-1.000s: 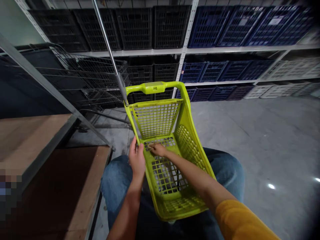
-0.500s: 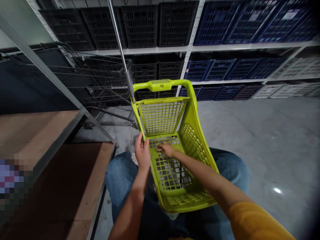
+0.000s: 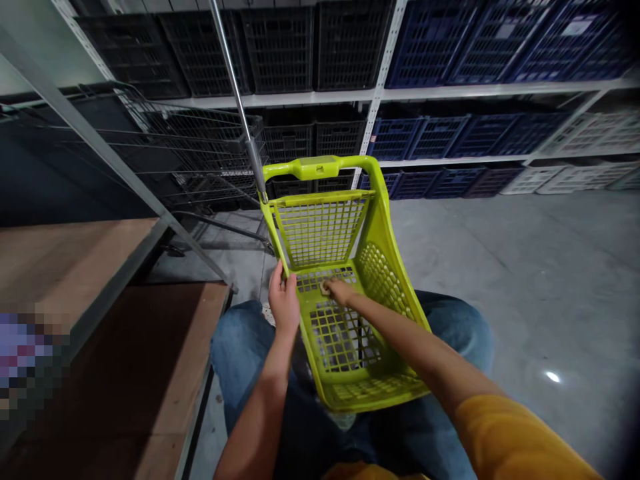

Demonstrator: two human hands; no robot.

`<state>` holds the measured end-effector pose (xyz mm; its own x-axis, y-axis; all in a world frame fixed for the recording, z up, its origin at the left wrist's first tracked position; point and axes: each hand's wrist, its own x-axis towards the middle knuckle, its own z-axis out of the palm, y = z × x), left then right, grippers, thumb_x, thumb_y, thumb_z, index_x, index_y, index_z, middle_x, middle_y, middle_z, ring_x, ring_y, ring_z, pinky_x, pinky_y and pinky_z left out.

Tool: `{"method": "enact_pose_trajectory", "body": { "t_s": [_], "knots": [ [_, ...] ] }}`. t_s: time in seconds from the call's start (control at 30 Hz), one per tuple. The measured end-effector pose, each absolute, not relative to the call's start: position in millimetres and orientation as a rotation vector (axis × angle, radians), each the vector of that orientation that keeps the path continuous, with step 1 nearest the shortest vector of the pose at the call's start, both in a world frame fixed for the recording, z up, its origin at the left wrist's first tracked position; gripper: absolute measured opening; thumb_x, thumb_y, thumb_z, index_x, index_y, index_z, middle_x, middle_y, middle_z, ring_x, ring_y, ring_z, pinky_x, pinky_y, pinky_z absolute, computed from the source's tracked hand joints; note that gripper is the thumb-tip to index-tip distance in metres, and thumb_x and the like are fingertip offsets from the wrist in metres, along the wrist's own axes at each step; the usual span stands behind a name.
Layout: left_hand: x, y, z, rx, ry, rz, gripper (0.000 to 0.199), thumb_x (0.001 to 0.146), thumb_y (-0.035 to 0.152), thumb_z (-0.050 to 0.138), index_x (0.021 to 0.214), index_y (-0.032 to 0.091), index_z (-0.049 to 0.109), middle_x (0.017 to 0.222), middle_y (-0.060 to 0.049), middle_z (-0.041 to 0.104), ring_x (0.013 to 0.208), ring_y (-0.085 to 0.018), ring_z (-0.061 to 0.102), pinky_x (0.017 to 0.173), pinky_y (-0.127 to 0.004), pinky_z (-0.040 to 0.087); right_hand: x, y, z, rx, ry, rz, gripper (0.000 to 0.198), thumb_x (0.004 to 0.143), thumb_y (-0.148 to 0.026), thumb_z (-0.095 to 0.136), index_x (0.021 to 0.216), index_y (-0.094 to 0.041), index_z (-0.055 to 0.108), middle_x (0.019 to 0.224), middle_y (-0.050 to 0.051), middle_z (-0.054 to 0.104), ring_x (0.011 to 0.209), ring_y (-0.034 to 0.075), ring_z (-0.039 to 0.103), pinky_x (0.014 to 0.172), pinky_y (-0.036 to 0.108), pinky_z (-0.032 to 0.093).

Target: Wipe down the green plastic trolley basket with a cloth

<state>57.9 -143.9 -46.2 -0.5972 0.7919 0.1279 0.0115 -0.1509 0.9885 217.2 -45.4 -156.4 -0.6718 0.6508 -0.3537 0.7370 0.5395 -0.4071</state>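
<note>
A lime-green plastic shopping cart (image 3: 379, 223) stands between my knees, its handle bar facing away from me. My left hand (image 3: 285, 301) is closed over its left rim, thumb inside and fingers outside. Down in the basket, my right hand (image 3: 341, 292) is closed on a small pale wad (image 3: 325, 288), possibly a cloth or sponge, against the basket floor. Most of that wad is hidden by my fingers. A shiny metal pole (image 3: 233, 77) rises from the cart's left corner by the handle. The gridded flap (image 3: 320, 230) leans at the handle end.
To my left is a metal-framed rack with wooden shelves (image 3: 185, 313). Behind it stands a wire shopping trolley (image 3: 200, 143). Across the back, white shelving (image 3: 450, 90) holds black crates (image 3: 280, 50), blue crates (image 3: 435, 43) and white crates (image 3: 533, 179). Grey floor (image 3: 550, 280) lies to the right.
My right hand has slid slightly to the right and away from me across the basket floor, still holding the pale wad. My left hand keeps its hold on the rim.
</note>
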Motion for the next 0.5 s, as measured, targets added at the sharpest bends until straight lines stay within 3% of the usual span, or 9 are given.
{"method": "enact_pose_trajectory", "body": {
  "t_s": [0.1,0.2,0.3,0.4,0.5],
  "knots": [
    [58.5,-142.4,-46.9,0.910,1.572,1.808,0.043,0.087,0.023,0.057,0.130,0.019,0.058,0.140,-0.009,0.057,0.129,-0.019,0.053,0.112,-0.033,0.039,206.6,-65.4,-152.2,1.129,2.520,-0.847,0.037,0.072,-0.010,0.063,0.108,-0.017,0.066,0.100,0.007,0.070,0.085,0.018,0.064,0.073,0.024,0.046],
    [58.3,-141.2,-46.9,0.908,1.589,1.795,0.044,0.086,0.022,0.057,0.129,0.018,0.058,0.139,-0.009,0.057,0.129,-0.020,0.053,0.111,-0.033,0.040,186.4,-107.1,-152.7,0.701,2.157,-1.108,0.045,0.060,-0.012,0.074,0.104,-0.021,0.070,0.077,-0.003,0.069,0.067,0.014,0.063,0.062,0.021,0.046],
    [57.0,-141.6,-47.6,0.904,1.590,1.789,0.044,0.086,0.021,0.057,0.129,0.019,0.059,0.138,-0.009,0.058,0.128,-0.020,0.054,0.111,-0.033,0.040,180.4,-128.4,-149.9,0.476,1.864,-1.205,0.045,0.057,-0.011,0.076,0.101,-0.020,0.072,0.065,-0.007,0.065,0.055,0.012,0.059,0.056,0.021,0.046],
    [55.9,-143.0,-48.7,0.912,1.600,1.788,0.044,0.086,0.021,0.057,0.129,0.020,0.059,0.139,-0.008,0.057,0.129,-0.020,0.053,0.111,-0.034,0.040,195.7,-102.8,-139.4,0.721,2.015,-1.098,0.045,0.063,-0.010,0.071,0.108,-0.018,0.070,0.076,-0.004,0.069,0.060,0.011,0.061,0.060,0.020,0.046],
    [55.9,-144.0,-49.0,0.920,1.585,1.796,0.044,0.086,0.022,0.057,0.130,0.020,0.058,0.139,-0.008,0.057,0.129,-0.020,0.052,0.112,-0.034,0.039,215.6,-57.3,-127.9,0.964,2.162,-0.963,0.050,0.067,-0.008,0.065,0.117,-0.015,0.064,0.101,0.006,0.071,0.080,0.015,0.064,0.068,0.021,0.046]
  ]
}}
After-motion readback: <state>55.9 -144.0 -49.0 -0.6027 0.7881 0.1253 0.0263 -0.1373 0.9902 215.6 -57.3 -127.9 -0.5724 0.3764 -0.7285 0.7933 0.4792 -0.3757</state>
